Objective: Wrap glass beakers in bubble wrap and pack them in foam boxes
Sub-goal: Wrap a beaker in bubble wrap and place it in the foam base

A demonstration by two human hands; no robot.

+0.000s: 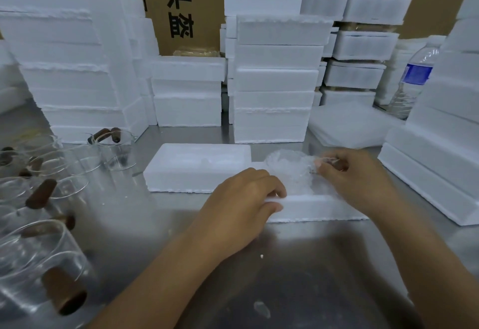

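Observation:
An open white foam box [318, 208] lies on the steel table in front of me. A beaker wrapped in bubble wrap [290, 170] sits inside it. My left hand [246, 199] grips the box's near left rim, thumb on the front wall. My right hand [355, 175] pinches the right end of the bubble wrap over the box. The box's foam lid [194, 168] lies just to the left. Several bare glass beakers [41, 188] holding brown stoppers stand at the far left.
Stacks of white foam boxes [274, 77] line the back and both sides. A pile of bubble wrap sheets [350, 123] lies at the back right, beside a water bottle [414, 74]. A cardboard carton [181, 9] stands behind. Bare steel table [285, 276] lies near me.

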